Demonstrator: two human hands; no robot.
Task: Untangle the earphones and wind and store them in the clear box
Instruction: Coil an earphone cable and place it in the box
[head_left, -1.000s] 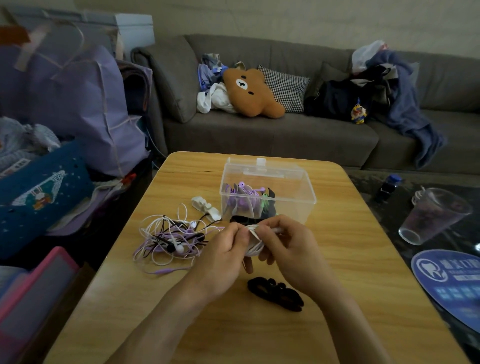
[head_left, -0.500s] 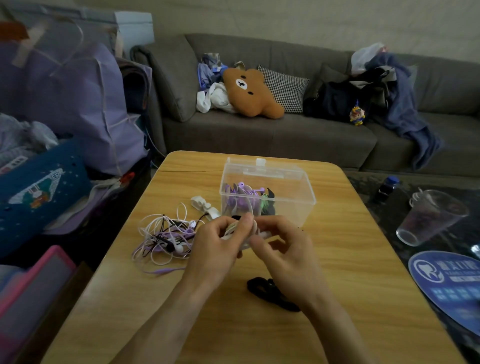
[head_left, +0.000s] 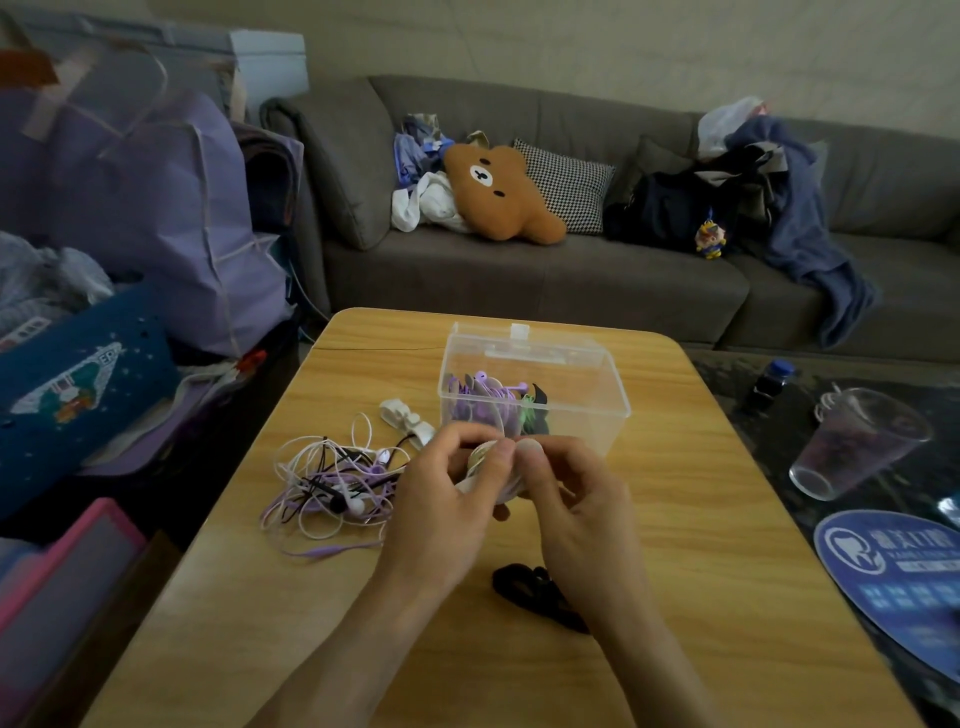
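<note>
Over the middle of the wooden table (head_left: 701, 519), my left hand (head_left: 447, 499) and my right hand (head_left: 576, 499) together grip a small wound coil of white earphones (head_left: 480, 462), mostly hidden by the fingers. Just behind them stands the open clear box (head_left: 597, 410), with purple and black wound earphones (head_left: 493, 400) inside. A tangle of white, purple and black earphones (head_left: 332, 478) lies on the table to the left of my left hand.
A black cable bundle (head_left: 535, 592) lies near my right wrist. A white clip (head_left: 405, 415) rests left of the box. A clear cup (head_left: 857, 441) and dark bottle (head_left: 769, 384) stand on the dark table at right. Sofa behind, bags on the left.
Both hands have risen slightly toward the box, turning the white coil between the fingers. The coil is more covered by the fingers than before.
</note>
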